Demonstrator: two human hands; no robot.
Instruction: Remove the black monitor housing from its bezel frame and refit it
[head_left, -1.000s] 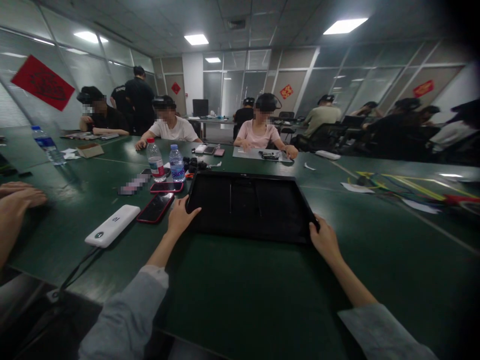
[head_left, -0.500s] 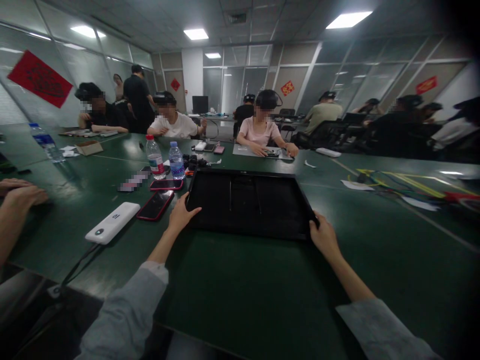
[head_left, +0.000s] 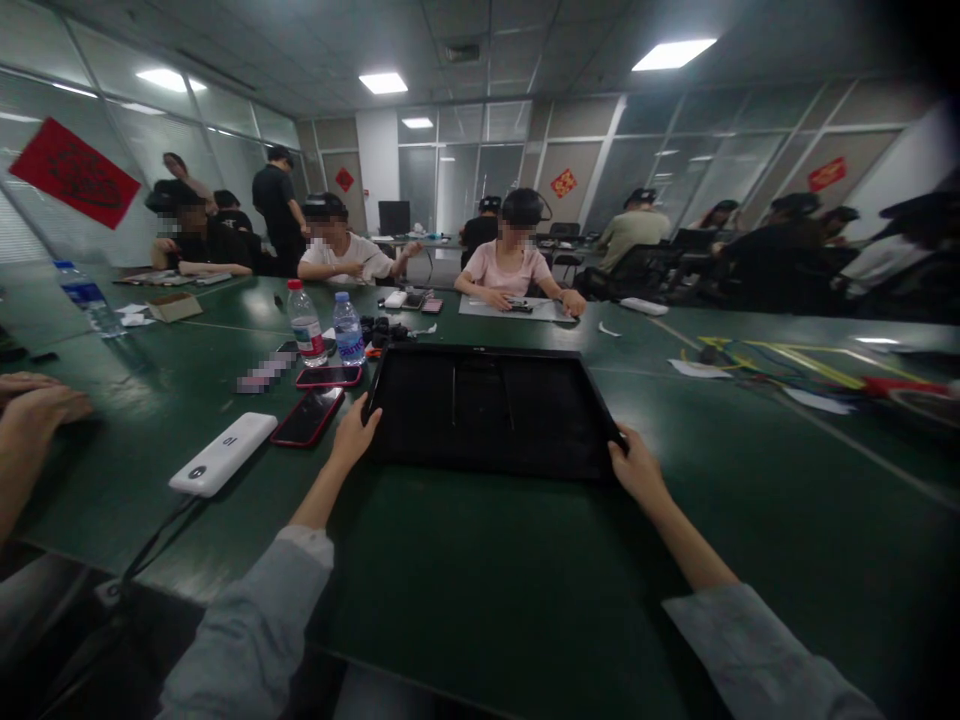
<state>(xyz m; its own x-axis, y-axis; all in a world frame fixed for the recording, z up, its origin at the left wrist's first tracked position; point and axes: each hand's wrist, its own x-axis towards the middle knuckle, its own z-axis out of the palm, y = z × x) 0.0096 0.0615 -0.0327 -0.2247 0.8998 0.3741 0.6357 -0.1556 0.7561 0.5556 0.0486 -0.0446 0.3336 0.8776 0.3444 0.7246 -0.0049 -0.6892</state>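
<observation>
A wide black tray-like frame (head_left: 409, 410) with a raised rim lies on the green table (head_left: 495, 570) in front of me. Two thin upright lines show on its dark inside. My left hand (head_left: 354, 430) grips its left side, thumb over the rim. At the right side, near the front corner, my right hand (head_left: 636, 462) is closed on the rim. Left of the frame are a red-edged phone (head_left: 307, 417) and another phone (head_left: 328, 376).
A white power bank (head_left: 223, 455) with a cable lies at left, near another person's hands (head_left: 45, 400). Two bottles (head_left: 306, 325) stand behind the phones. Yellow and green cables (head_left: 780, 360) lie at right. A person (head_left: 514, 265) sits across the table.
The view has shifted slightly. My left thumb, stretched over the frame's inside before, now lies closer to the rim. Both hands still hold the frame.
</observation>
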